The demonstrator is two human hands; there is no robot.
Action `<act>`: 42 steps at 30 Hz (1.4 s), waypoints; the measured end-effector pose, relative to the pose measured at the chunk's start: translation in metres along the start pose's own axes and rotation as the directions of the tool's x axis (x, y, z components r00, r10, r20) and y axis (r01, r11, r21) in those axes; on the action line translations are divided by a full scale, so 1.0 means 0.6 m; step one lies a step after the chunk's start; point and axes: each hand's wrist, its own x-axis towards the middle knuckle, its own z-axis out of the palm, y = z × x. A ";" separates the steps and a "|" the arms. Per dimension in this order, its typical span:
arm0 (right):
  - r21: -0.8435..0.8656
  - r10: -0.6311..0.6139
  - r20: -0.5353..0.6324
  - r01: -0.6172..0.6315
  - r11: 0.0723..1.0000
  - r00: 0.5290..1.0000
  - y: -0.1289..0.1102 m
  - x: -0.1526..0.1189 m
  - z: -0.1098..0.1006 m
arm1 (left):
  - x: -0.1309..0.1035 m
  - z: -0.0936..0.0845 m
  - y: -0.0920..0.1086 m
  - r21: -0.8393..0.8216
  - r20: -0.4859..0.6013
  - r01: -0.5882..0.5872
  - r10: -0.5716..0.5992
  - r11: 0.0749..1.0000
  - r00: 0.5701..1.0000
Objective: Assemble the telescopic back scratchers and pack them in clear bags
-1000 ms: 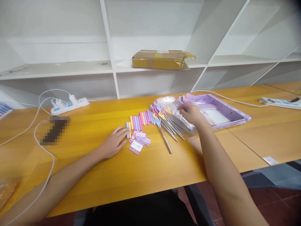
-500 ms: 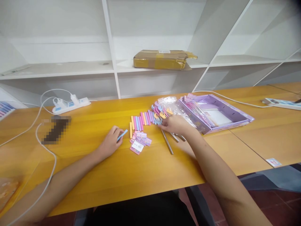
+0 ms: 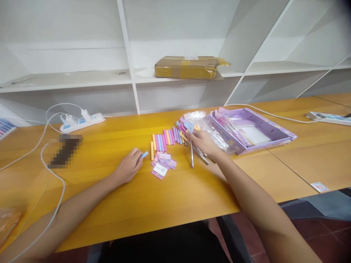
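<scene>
My left hand is closed on a short light-blue handle, its end sticking out past the fingers. My right hand pinches a back scratcher's blue claw-shaped head, whose bare metal rod points down toward me. More claw heads in pink, orange and blue lie beside that hand, and other metal rods extend under it. To their left is a row of orange, blue, pink and purple handles. Several pink printed cards lie in front of the row.
Behind my right hand is crumpled clear plastic wrap next to a purple open box holding packaged things. A white power strip with cables stands at the left. On the shelf rests a taped cardboard box.
My right hand has picked up a blue-headed back scratcher from the pile, and its rod now hangs more upright. My left hand still holds the blue handle, slightly turned.
</scene>
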 end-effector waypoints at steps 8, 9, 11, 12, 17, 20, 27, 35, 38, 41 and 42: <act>0.749 0.015 0.038 -0.039 0.661 0.999 -0.022 -0.012 0.041 | -0.007 0.002 0.003 -0.094 0.032 -0.080 0.084 0.992 0.996; 0.767 0.001 0.052 -0.040 0.641 0.999 -0.025 -0.013 0.045 | -0.008 0.003 0.003 -0.095 0.040 -0.074 0.078 0.993 0.996; 0.791 -0.026 0.079 -0.047 0.610 0.997 -0.030 -0.014 0.052 | -0.008 0.003 0.003 -0.093 0.058 -0.054 0.059 0.994 0.997; 0.802 -0.035 0.090 -0.051 0.595 0.995 -0.033 -0.015 0.054 | -0.008 0.003 0.004 -0.093 0.065 -0.041 0.047 0.995 0.997; 0.825 -0.048 0.123 -0.076 0.561 0.991 -0.041 -0.021 0.058 | -0.009 0.004 0.004 -0.139 0.066 0.009 0.000 0.990 0.998; 0.831 -0.055 0.110 -0.062 0.552 0.992 -0.040 -0.021 0.060 | -0.011 0.006 0.002 -0.164 0.094 0.033 -0.018 0.986 0.995; 0.809 -0.114 0.076 0.006 0.588 0.991 -0.035 -0.021 0.064 | -0.012 0.010 -0.005 -0.261 0.081 0.070 -0.050 0.963 0.995; 0.762 -0.217 0.047 0.105 0.639 0.975 -0.038 -0.033 0.061 | -0.008 0.008 0.001 -0.152 0.112 0.083 -0.067 0.985 0.991; 0.764 -0.233 0.069 0.099 0.638 0.970 -0.037 -0.036 0.062 | -0.007 0.007 0.004 -0.132 0.136 0.081 -0.063 0.988 0.989; 0.775 -0.253 0.103 0.082 0.626 0.962 -0.035 -0.037 0.064 | -0.005 0.005 0.006 -0.119 0.147 0.088 -0.070 0.989 0.987; 0.778 -0.259 0.114 0.076 0.624 0.959 -0.034 -0.037 0.066 | -0.005 0.005 0.006 -0.110 0.150 0.089 -0.072 0.990 0.986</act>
